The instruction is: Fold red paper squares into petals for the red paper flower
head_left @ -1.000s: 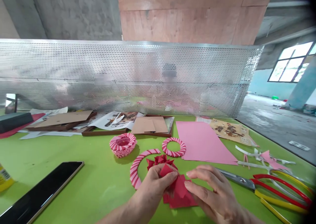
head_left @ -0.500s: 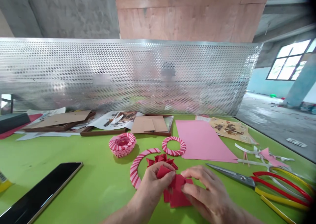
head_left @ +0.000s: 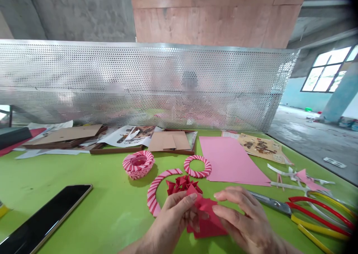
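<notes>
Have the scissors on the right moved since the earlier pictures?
No. The scissors lie in the same place relative to the corner of the pink paper, though the right hand now hides their blade tips.

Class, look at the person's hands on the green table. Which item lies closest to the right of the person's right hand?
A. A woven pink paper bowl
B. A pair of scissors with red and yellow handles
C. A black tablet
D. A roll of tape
B. The scissors lie on the green table just right of the person's right hand, their blades pointing toward it.
</notes>
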`<state>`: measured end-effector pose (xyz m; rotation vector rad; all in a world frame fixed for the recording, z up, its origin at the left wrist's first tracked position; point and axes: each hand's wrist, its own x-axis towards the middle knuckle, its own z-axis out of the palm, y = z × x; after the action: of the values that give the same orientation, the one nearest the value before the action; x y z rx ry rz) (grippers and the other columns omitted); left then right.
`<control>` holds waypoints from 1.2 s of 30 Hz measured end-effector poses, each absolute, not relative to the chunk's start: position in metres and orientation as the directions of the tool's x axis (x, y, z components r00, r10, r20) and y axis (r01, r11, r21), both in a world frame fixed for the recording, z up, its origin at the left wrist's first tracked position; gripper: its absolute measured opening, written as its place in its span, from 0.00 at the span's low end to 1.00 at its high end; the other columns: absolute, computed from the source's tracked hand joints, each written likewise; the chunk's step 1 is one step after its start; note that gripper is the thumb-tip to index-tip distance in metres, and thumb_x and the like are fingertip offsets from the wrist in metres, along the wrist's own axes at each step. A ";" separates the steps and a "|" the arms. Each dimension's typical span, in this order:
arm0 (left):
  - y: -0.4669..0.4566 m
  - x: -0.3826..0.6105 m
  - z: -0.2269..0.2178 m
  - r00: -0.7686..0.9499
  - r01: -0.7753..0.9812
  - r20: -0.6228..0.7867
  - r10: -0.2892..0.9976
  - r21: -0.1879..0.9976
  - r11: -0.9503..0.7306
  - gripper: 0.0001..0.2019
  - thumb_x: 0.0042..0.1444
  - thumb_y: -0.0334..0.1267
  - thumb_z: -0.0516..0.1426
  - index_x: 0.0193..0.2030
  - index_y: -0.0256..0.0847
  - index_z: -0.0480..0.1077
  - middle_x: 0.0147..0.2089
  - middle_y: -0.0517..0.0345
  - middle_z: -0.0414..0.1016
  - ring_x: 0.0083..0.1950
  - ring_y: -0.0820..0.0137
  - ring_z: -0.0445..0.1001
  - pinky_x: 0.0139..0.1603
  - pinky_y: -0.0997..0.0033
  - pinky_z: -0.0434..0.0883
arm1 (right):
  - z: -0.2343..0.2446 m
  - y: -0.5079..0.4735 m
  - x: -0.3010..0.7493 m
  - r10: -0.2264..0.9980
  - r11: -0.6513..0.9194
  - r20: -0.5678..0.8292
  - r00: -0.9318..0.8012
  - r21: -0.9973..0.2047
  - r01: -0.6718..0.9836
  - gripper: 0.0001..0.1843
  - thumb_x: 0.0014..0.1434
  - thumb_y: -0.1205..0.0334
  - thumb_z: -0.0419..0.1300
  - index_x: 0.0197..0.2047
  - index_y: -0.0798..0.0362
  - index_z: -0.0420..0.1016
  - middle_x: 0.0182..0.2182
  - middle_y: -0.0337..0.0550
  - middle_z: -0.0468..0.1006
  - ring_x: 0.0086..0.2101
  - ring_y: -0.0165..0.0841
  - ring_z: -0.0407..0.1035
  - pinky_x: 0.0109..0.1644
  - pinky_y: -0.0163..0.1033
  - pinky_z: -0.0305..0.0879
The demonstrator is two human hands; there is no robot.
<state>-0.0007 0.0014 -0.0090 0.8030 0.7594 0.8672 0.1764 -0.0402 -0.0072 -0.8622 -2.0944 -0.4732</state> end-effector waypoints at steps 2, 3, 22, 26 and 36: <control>0.001 -0.001 -0.011 0.458 -0.324 -0.241 0.856 0.852 0.413 0.08 0.47 0.37 0.58 0.23 0.35 0.65 0.17 0.60 0.69 0.18 0.74 0.65 0.20 0.75 0.62 | -0.003 -0.041 0.174 0.399 0.694 0.795 -0.456 0.063 0.717 0.09 0.54 0.70 0.52 0.37 0.53 0.72 0.34 0.46 0.73 0.36 0.34 0.65 0.39 0.39 0.64; 0.001 -0.001 -0.012 0.476 -0.306 -0.235 0.847 0.859 0.411 0.09 0.47 0.38 0.57 0.22 0.35 0.65 0.16 0.60 0.69 0.17 0.75 0.65 0.20 0.76 0.61 | -0.001 -0.042 0.173 0.392 0.693 0.797 -0.460 0.074 0.717 0.09 0.55 0.70 0.52 0.36 0.53 0.72 0.34 0.46 0.73 0.36 0.34 0.66 0.39 0.38 0.64; 0.006 -0.006 -0.012 0.477 -0.219 -0.118 0.871 0.944 0.248 0.09 0.49 0.36 0.56 0.23 0.33 0.67 0.17 0.57 0.71 0.18 0.76 0.62 0.21 0.76 0.59 | -0.022 -0.035 0.170 0.650 0.670 0.690 -0.318 -0.323 0.669 0.19 0.54 0.73 0.52 0.50 0.54 0.61 0.41 0.50 0.69 0.42 0.36 0.65 0.44 0.39 0.65; 0.006 -0.006 -0.013 0.471 -0.233 -0.097 0.877 0.945 0.229 0.10 0.50 0.37 0.54 0.23 0.34 0.66 0.17 0.57 0.71 0.18 0.76 0.63 0.21 0.76 0.60 | -0.024 -0.035 0.170 0.696 0.635 0.656 -0.292 -0.373 0.676 0.21 0.55 0.72 0.51 0.53 0.53 0.57 0.40 0.48 0.70 0.37 0.33 0.67 0.41 0.38 0.66; 0.006 -0.008 -0.013 0.474 -0.222 -0.107 0.874 0.946 0.237 0.09 0.52 0.37 0.54 0.26 0.34 0.68 0.20 0.57 0.71 0.21 0.75 0.65 0.23 0.75 0.61 | -0.021 -0.036 0.169 0.757 0.584 0.589 -0.284 -0.414 0.698 0.20 0.56 0.70 0.52 0.53 0.53 0.58 0.41 0.47 0.70 0.36 0.32 0.68 0.40 0.38 0.66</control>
<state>-0.0080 0.0059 -0.0125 1.0709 0.7494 0.8556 0.1692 -0.0356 -0.0208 -1.1554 -2.0344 0.0957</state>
